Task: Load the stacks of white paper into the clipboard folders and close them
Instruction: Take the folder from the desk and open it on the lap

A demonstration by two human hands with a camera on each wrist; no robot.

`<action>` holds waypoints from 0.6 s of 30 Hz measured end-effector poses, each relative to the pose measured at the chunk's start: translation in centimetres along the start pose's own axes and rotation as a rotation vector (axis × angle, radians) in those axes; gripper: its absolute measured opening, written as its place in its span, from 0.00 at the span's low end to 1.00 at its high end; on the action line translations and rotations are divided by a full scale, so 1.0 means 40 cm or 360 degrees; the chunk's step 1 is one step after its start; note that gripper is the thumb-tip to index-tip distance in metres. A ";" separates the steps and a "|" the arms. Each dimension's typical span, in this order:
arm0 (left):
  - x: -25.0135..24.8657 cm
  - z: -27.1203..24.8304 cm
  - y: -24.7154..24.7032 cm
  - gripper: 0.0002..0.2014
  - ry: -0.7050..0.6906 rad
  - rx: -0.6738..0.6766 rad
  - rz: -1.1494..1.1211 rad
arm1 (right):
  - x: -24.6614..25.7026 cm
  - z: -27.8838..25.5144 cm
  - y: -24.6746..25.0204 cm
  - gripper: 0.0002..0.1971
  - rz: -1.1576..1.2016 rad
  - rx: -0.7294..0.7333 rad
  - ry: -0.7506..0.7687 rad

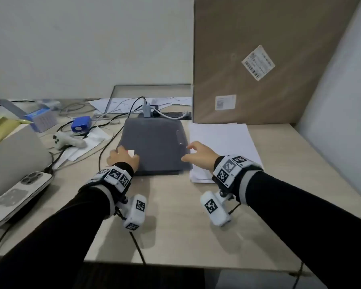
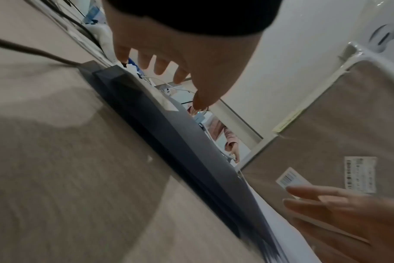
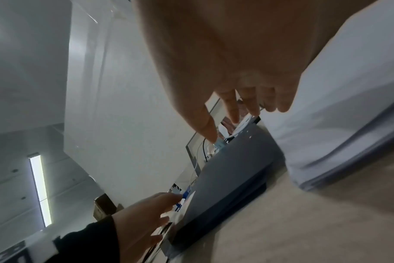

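Folders: a stack of dark grey, flat, rectangular clipboard folders [image 1: 154, 144] lies closed in the middle of the pale wood-grain tabletop [image 1: 175, 215].
Paper: the pile of white paper sheets [image 1: 223, 138] lies just right of the folders, its left edge touching or slightly under them.
Left hand: the left hand [image 1: 123, 158] hovers at the stack's near-left edge, fingers spread and relaxed, gripping nothing; whether the fingertips touch the cover cannot be told.
Right hand: the right hand [image 1: 198, 155] is at the stack's right edge, fingers loosely extended, holding nothing.
Step in hand: probably opening the top folder.
Doing it well: catch only the top cover at its free edge and steady the stack below with the other hand so it does not slide. Swing the cover fully open before reaching for paper.
Risk: lifting two folders together, or nudging the paper pile askew.
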State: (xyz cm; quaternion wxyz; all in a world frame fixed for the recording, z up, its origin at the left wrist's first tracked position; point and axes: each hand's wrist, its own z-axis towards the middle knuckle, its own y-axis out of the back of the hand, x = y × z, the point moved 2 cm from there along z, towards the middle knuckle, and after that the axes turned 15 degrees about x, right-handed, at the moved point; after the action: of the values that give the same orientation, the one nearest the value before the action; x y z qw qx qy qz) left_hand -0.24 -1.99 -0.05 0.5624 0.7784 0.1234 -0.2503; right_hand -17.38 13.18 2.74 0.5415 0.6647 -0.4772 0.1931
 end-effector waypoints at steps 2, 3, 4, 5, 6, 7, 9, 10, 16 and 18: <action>0.009 0.020 0.003 0.29 0.0085 0.0063 0.0006 | 0.012 0.041 -0.017 0.31 -0.0012 0.0069 -0.0018; 0.015 0.030 0.000 0.30 0.0121 0.0115 0.0002 | 0.016 0.057 -0.030 0.32 -0.0028 0.0109 -0.0040; 0.020 0.038 -0.003 0.31 0.0133 0.0157 -0.0008 | 0.017 0.071 -0.045 0.34 -0.0040 0.0158 -0.0056; 0.020 0.046 -0.006 0.31 0.0131 0.0191 -0.0004 | 0.017 0.087 -0.059 0.35 -0.0080 0.0196 -0.0071; 0.020 0.054 -0.006 0.30 0.0122 0.0204 -0.0004 | 0.015 0.096 -0.072 0.36 -0.0126 0.0226 -0.0097; 0.019 0.061 -0.002 0.30 0.0108 0.0181 -0.0047 | 0.010 0.105 -0.081 0.37 -0.0182 0.0247 -0.0108; 0.023 0.072 0.016 0.31 0.0124 0.0116 -0.0218 | 0.002 0.115 -0.090 0.36 -0.0236 0.0252 -0.0109; 0.027 0.077 0.030 0.33 0.0133 0.0087 -0.0324 | -0.002 0.117 -0.092 0.36 -0.0231 0.0252 -0.0105; 0.044 0.082 0.104 0.37 0.0124 0.0371 -0.0656 | -0.003 0.109 -0.103 0.35 -0.0125 0.0184 -0.0025; 0.033 0.065 0.108 0.32 -0.0003 0.0391 -0.0755 | -0.004 0.092 -0.104 0.34 -0.0029 0.0122 0.0031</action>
State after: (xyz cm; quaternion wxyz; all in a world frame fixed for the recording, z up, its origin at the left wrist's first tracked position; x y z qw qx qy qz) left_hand 2.27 -5.98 2.13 0.3895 0.7899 0.2705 -0.3889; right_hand -14.91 9.75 -0.87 0.5220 0.6872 -0.4582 0.2127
